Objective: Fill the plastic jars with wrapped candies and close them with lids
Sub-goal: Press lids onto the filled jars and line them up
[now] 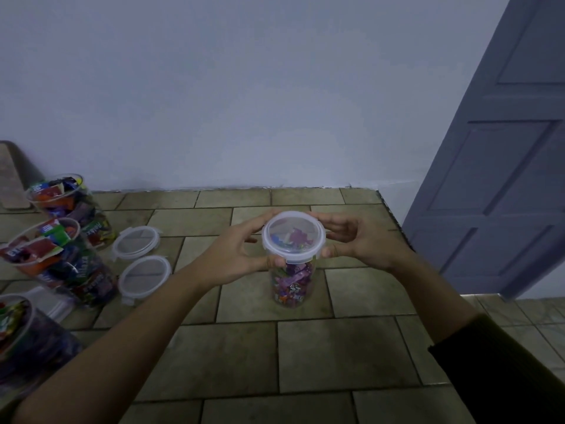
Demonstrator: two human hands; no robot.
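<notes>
A clear plastic jar (293,286) full of purple and mixed wrapped candies stands upright on the tiled counter (336,353). A translucent round lid (293,235) sits on its mouth. My left hand (235,255) grips the lid's left rim, thumb at the front edge and fingers curled behind. My right hand (357,240) grips the right rim the same way. Both hands hold the lid from opposite sides.
Three open jars packed with candies stand at the left: a far jar (72,206), a middle jar (61,261) and a near jar (27,341). Two loose lids (136,241) (144,276) lie beside them. The counter ends at right by a grey door (504,179).
</notes>
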